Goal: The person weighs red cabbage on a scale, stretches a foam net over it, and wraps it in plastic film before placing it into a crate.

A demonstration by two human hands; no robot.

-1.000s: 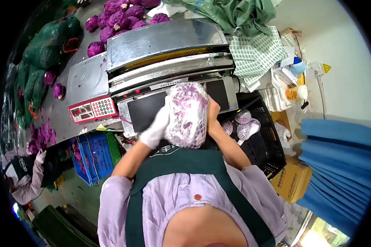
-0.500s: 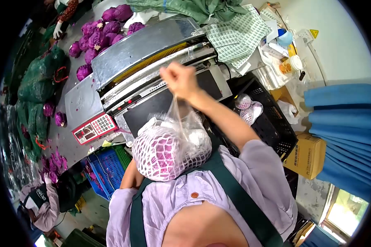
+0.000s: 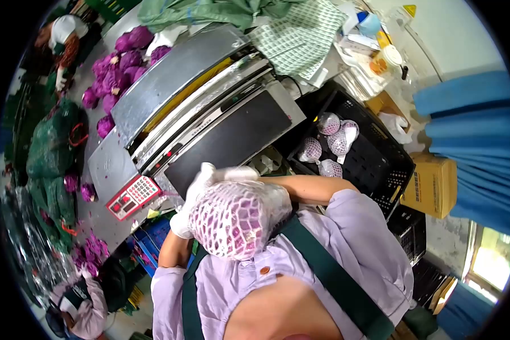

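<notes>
A purple cabbage (image 3: 226, 221) in a white foam net and clear plastic is held close to my chest. My left hand (image 3: 194, 198), in a white glove, is wrapped around its left and far side. My bare right hand (image 3: 235, 174) lies across the far top of the cabbage, smeared by motion and partly hidden behind it, so its fingers do not show clearly. Just beyond both hands is the dark plate (image 3: 232, 136) of a wrapping machine with a film roll.
A red keypad scale (image 3: 133, 197) stands at the left. Loose purple cabbages (image 3: 116, 79) are piled on the metal table behind. To the right, a black crate (image 3: 374, 164) holds several netted cabbages (image 3: 340, 141). Two other people work at the left, one far, one near.
My right hand has come down from above the machine, where it pulled the clear plastic upward, to the cabbage. My gloved left hand now shows. The view has shifted, revealing more of the crate.
</notes>
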